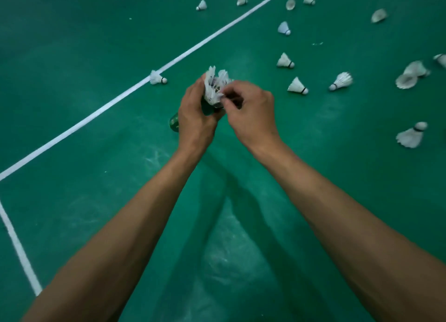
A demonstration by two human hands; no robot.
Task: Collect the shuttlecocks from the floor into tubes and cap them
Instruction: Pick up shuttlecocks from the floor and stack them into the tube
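My left hand grips a dark green tube, whose lower end sticks out to the left of the palm. A white feather shuttlecock stands out of the tube's mouth above my fingers. My right hand pinches the feathers of that shuttlecock from the right. Several white shuttlecocks lie loose on the green floor: one on the white line to the left, others to the right. No cap is in view.
A white court line runs diagonally from lower left to upper right, and a second one branches off at the left edge. More shuttlecocks are scattered at the right and far side.
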